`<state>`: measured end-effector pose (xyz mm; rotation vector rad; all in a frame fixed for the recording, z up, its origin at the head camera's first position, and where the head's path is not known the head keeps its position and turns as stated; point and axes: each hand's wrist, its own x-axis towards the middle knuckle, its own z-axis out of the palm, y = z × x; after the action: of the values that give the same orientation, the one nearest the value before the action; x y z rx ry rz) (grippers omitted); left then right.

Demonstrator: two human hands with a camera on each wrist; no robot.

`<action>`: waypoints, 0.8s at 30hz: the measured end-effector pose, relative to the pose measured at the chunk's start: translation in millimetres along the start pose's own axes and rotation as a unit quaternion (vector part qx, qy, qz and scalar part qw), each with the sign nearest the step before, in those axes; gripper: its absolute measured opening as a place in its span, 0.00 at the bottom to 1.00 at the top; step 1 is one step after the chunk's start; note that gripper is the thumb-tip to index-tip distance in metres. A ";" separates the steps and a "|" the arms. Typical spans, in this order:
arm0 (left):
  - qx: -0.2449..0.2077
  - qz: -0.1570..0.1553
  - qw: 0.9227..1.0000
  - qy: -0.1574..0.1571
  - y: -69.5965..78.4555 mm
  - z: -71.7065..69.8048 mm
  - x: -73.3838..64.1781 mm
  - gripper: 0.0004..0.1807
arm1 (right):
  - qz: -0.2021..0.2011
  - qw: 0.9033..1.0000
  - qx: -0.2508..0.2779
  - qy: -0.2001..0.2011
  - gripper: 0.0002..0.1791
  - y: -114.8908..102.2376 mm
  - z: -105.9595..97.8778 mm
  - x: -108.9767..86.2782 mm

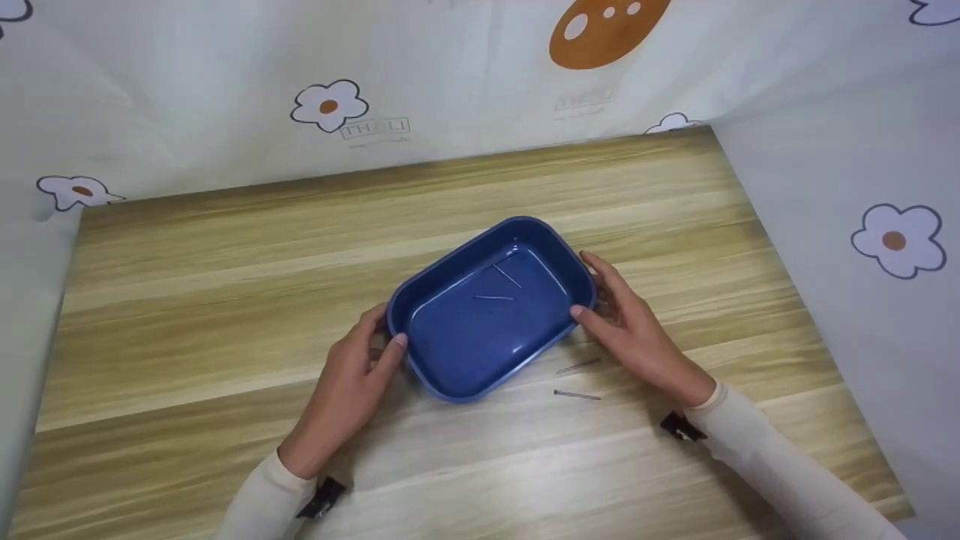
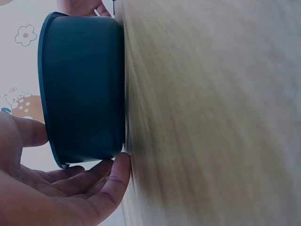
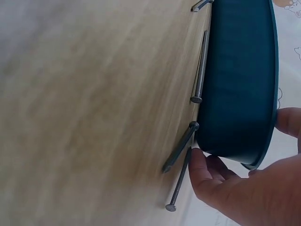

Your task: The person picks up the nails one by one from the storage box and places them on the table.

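Observation:
A blue, open-topped plastic box with rounded corners stands at an angle between the hands. The left hand grips its left end, thumb on the rim and fingers along the outer wall. At the opposite end, the right hand holds it the same way. Two nails, one a thin nail, lie on the box floor. Outside, just in front of the box, a nail rests on the table. The right wrist view shows several nails along the box's base, some near the right fingertips.
The wood-grain table reaches a patterned white curtain at the back and pale cloth on both sides. A black strap piece is on the right wrist, and another black piece on the left.

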<state>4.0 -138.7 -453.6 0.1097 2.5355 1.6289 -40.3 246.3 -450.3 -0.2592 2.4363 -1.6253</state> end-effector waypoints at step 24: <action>0.071 0.121 0.984 0.113 9.7 -6.0 2.1 0.24 | -0.017 0.999 0.051 -0.007 0.41 2.9 -0.3 3.2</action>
<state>1.0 -139.8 -442.5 0.2733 2.9119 1.6198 -43.6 246.9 -453.1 -0.2946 2.3431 -1.7495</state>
